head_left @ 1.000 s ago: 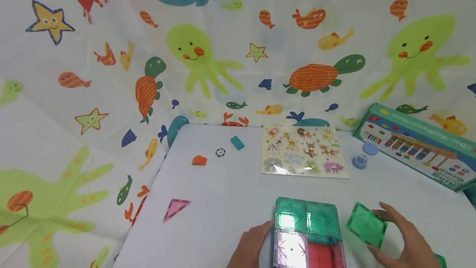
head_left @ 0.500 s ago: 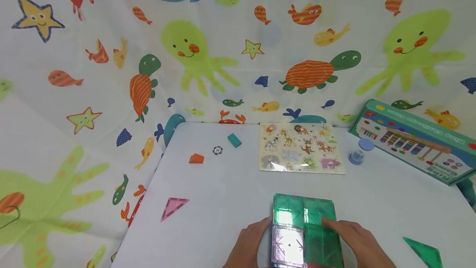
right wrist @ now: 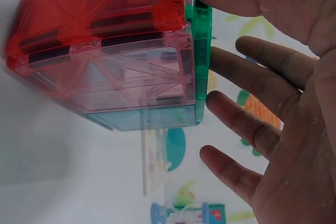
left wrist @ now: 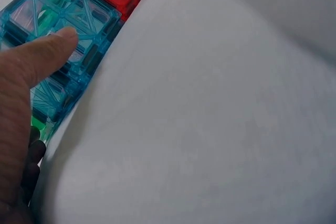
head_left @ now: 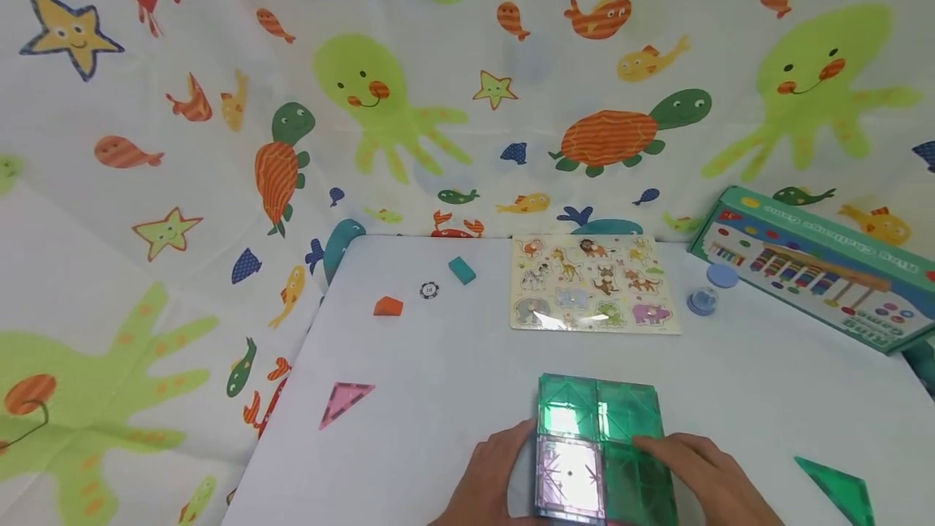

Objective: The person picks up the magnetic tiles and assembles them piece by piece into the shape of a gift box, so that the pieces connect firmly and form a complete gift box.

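Note:
A box of see-through magnetic tiles [head_left: 570, 473] stands on the near part of the table. Its top has green tiles and one pale purple tile; the sides show blue tiles [left wrist: 79, 11], a red tile [right wrist: 100, 9] and a pink tile [right wrist: 136, 72]. My left hand [head_left: 493, 469] holds the box at its left, with the thumb [left wrist: 47, 53] on the blue side. Over the top right, my right hand [head_left: 701, 469] touches the green tile [right wrist: 201, 56] with its thumb and outstretched fingers, the others spread beyond its edge.
A green triangle tile [head_left: 840, 489] lies to the right, a pink triangle tile [head_left: 345, 403] to the left. Farther back are an animal peg puzzle [head_left: 595, 286], an orange piece [head_left: 389, 306], a teal block [head_left: 462, 270], a chip [head_left: 429, 290], blue plastic pieces [head_left: 703, 301] and a game box [head_left: 818, 270].
My right hand has carried the green square tile left from beside the box and laid it over the opening in the top. The left hand has stayed at the box's left side.

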The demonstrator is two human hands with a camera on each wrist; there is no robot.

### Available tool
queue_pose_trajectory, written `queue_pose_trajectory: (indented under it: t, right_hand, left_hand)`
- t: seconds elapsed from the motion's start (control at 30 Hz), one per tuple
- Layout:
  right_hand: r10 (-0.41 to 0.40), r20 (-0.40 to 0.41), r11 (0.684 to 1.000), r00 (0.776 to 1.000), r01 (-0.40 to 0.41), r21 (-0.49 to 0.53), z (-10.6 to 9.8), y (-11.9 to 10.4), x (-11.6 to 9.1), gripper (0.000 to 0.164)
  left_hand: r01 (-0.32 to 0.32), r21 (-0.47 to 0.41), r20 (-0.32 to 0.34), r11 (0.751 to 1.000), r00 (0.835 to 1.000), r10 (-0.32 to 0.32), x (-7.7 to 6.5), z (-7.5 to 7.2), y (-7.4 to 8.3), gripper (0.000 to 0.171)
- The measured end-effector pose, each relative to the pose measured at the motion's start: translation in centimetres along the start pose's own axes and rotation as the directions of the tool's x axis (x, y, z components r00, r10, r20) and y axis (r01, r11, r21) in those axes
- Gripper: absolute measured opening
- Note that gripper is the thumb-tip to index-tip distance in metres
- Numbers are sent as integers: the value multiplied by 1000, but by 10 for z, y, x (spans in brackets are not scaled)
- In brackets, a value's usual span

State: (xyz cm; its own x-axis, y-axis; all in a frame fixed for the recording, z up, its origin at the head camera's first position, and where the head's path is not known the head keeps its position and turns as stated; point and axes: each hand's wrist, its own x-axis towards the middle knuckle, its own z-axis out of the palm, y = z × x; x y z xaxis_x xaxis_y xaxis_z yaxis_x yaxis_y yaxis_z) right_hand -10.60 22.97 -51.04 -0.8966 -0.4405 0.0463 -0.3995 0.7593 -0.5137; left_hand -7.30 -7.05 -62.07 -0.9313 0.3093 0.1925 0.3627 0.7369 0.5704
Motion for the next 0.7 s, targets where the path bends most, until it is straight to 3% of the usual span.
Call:
queue_pose_trajectory:
  t: [0.1, 0.23, 0.4, 0.47, 0.6, 0.7]
  right_hand:
    - [15, 26, 1000, 1000, -16, 12, -2, 0, -2, 83]
    - [19, 47, 999, 999, -21, 34, -6, 2, -4, 75]
    - [38, 57, 998, 998, -40, 41, -6, 4, -9, 70]
    - [19, 44, 1000, 999, -18, -1, -5, 6, -9, 75]
    - [-67, 2, 994, 998, 67, -90, 0, 10, -6, 86]
    - [-119, -10, 989, 993, 117, -93, 4, 12, -2, 89]
  left_hand:
    - [-12, 9, -7, 1000, 1000, 12, 0, 3, 1, 110]
    - [29, -17, 29, 999, 999, -29, 4, 5, 3, 110]
    - [-6, -14, 28, 1000, 1000, 6, 7, 5, 3, 112]
    - [-36, 5, 11, 999, 999, 36, 7, 6, 2, 112]
    - [-27, 30, -2, 999, 1000, 27, 6, 6, -2, 112]
    - [-24, 46, -22, 999, 999, 25, 4, 4, -5, 112]
